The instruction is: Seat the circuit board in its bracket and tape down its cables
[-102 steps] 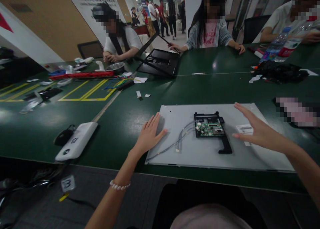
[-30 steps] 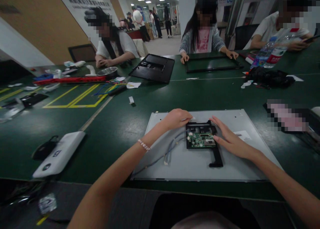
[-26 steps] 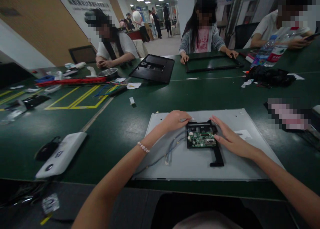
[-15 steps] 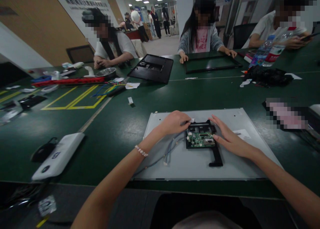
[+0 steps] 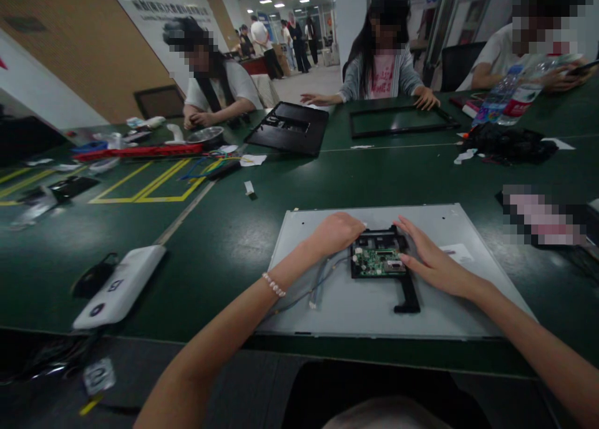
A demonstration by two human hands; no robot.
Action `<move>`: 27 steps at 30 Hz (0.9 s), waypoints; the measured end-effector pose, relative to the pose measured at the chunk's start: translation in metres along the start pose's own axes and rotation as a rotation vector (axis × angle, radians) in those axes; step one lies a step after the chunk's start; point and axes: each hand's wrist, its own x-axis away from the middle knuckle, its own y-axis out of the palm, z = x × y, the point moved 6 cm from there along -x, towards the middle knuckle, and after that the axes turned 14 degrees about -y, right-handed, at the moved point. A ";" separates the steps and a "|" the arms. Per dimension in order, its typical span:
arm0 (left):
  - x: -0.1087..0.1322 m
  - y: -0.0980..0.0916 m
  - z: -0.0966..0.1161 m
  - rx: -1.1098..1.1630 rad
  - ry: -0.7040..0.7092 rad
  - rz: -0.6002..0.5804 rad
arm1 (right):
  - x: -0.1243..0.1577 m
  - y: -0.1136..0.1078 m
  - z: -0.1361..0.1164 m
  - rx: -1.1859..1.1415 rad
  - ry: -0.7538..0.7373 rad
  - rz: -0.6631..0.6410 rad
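A grey metal panel (image 5: 444, 317) lies flat on the green table before me. On it rests a black bracket (image 5: 410, 294) carrying a green circuit board (image 5: 374, 262). My left hand (image 5: 337, 234) is closed at the bracket's upper left corner; what its fingertips pinch is too small to make out. My right hand (image 5: 428, 257) has its fingers spread along the bracket's right side, the thumb at the board's right edge. Thin grey-blue cables (image 5: 314, 287) run from the board's left side, partly beneath my left forearm.
A white device (image 5: 119, 287) lies at the left. Farther back are a black cover (image 5: 290, 130), a black frame (image 5: 405, 133) touched by a person's hand, black items (image 5: 508, 143) and bottles (image 5: 519, 101). Two more people sit across the table.
My left fingers have curled in at the bracket's corner, and a small white piece there is now mostly hidden. Across the table, a person's hand has moved from the black frame toward the black cover.
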 end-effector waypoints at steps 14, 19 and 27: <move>0.001 -0.023 -0.050 0.064 -0.337 0.016 | 0.005 0.003 0.005 -0.044 0.052 0.020; 0.048 -0.044 -0.162 -0.010 -0.768 0.196 | 0.005 0.002 0.010 -0.071 0.052 0.084; 0.129 -0.043 -0.279 -0.008 -1.447 0.231 | 0.003 0.004 0.016 -0.076 0.062 0.113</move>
